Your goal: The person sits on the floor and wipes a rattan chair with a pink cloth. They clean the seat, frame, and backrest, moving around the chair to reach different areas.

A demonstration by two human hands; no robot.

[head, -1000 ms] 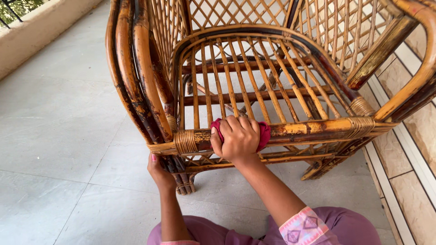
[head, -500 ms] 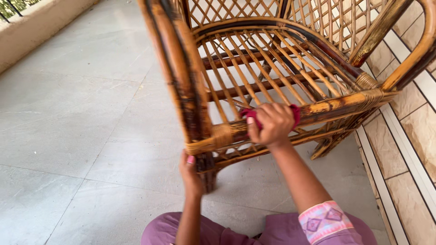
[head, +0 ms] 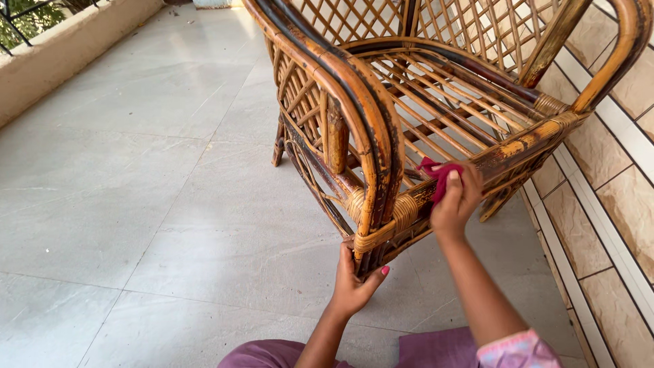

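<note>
cloth [head: 436,178]: small, red, bunched; pressed onto the front rail of the chair [head: 381,123], just beside the near front corner where the wrapped binding sits. partly covered by the fingers that hold it.

right hand [head: 455,199]: fingers curled closed over the cloth, pinning it against the rail's top edge; forearm runs down and away from the chair toward the person, pink patterned sleeve at the elbow.

left hand [head: 353,285]: below the chair's near front corner, fingers wrapped around the foot of the front leg, thumb with a painted nail set against the leg's outer side. gripping, not slack.

chair: cane, brown with dark scorched streaks, lattice back and sides, slatted seat, looped armrests. stands tilted, its near front leg in the left hand.

floor [head: 136,204]: pale grey tiles, spreading to the left of the chair and beneath it.

wall [head: 613,204]: tan stone-look tiles with a white band, close behind the chair on its right side.

parapet [head: 61,48]: low, beige, well apart from the chair at far left.

purple garment at the bottom edge, below the chair.
</note>
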